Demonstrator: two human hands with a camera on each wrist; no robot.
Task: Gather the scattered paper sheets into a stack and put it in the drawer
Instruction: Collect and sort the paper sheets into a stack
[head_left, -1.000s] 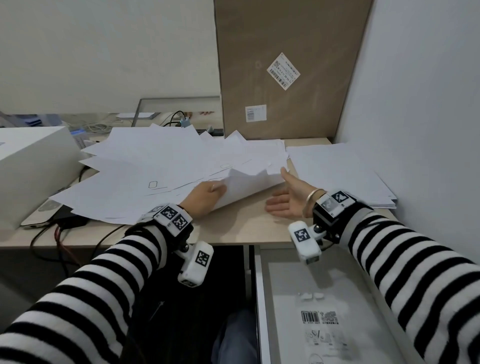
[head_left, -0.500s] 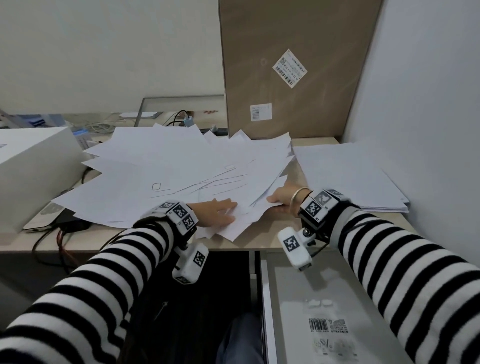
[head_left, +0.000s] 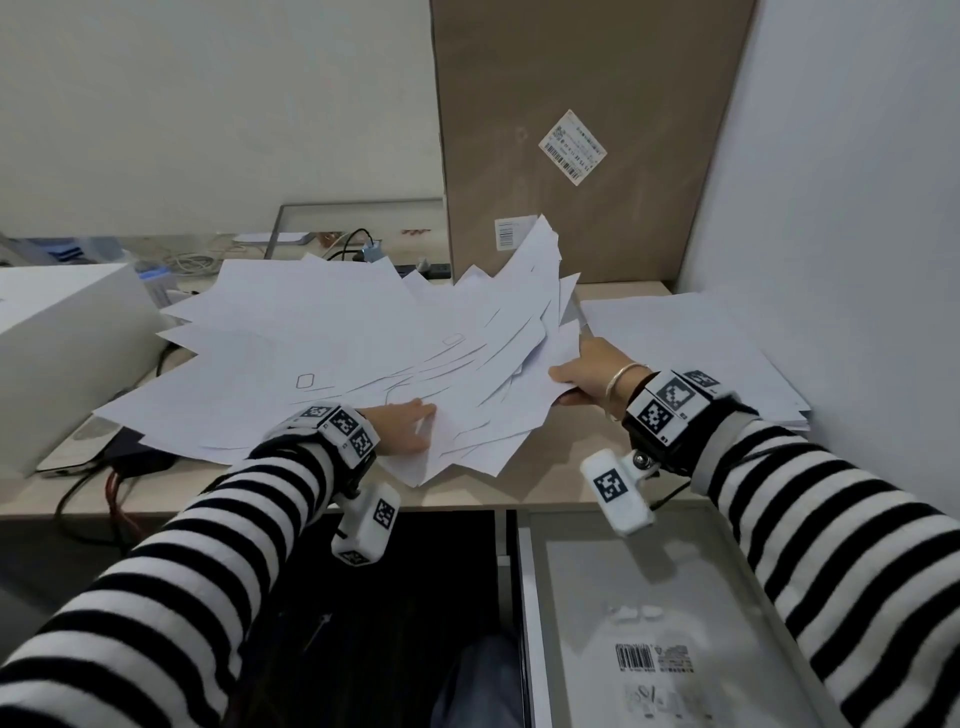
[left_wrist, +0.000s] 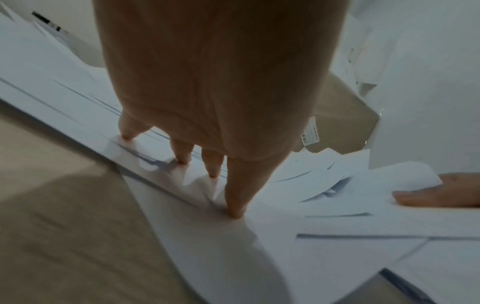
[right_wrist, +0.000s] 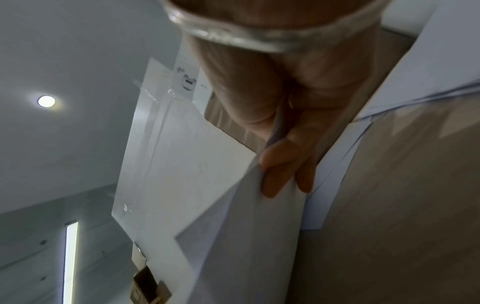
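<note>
Your left hand lies flat with straight fingers pressing down on the near edge of the scattered paper sheets, gripping nothing. Left of it, a white box stands on the desk beside the fanned pile, with dark cables trailing off the front edge. The sheets spread across the middle of the desk, their right side lifted and tilted up in front of the brown cardboard panel. Your right hand pinches that raised edge, thumb on top and fingers beneath. Further right, a squared stack of paper rests by the wall. Below your right wrist, the open drawer holds a grey sheet with a barcode.
</note>
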